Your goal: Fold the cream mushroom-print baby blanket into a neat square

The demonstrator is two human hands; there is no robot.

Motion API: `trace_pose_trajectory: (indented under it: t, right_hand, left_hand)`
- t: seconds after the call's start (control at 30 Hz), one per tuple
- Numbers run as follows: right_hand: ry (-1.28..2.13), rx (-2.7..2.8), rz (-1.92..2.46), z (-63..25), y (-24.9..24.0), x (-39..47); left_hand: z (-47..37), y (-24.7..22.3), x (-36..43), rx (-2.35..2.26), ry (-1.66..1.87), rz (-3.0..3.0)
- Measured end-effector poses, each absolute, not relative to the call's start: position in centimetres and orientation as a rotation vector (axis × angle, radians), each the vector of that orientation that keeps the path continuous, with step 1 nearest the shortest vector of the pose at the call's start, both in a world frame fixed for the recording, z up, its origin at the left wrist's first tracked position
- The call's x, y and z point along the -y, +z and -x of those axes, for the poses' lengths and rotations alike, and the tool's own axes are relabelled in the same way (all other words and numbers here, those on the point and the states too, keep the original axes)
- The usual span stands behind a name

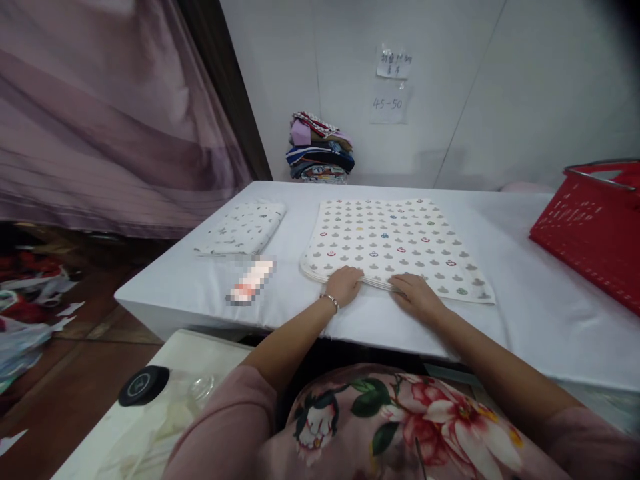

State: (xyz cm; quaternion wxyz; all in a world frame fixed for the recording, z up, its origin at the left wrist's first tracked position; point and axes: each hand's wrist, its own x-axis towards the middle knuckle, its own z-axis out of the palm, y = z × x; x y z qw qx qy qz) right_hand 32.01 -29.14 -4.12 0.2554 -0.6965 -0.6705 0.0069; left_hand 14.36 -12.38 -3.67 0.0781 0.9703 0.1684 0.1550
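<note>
A white folded cloth with rows of small grey and coloured printed motifs lies flat on the white-covered table in front of me. Several layers show along its near edge. My left hand, wearing a bracelet at the wrist, has its fingers closed over that edge, left of the middle. A short way to the right, my right hand grips the same edge with fingers on top. Both thumbs are partly hidden. Further left lies a smaller folded white cloth with dark scattered prints, touched by neither hand.
A blurred-out flat item lies near the smaller cloth. The red plastic basket stands on the table's right side. Behind the table rises a stack of folded fabrics against the wall. At lower left, a black round object sits on a pale surface.
</note>
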Motion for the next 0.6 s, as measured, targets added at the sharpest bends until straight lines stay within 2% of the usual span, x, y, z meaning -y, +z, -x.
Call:
trace_pose_trajectory:
  t: [0.23,0.6]
  right_hand:
    - [-0.182,1.893,1.825,-30.8,-4.9,28.0]
    - [-0.176,1.881,1.812,-30.9,-5.0,28.2]
  left_hand:
    - [-12.8,-3.4,12.6,-0.437,0.474,-2.861]
    - [-6.8,-3.1,9.0,-0.499,0.604,-2.703]
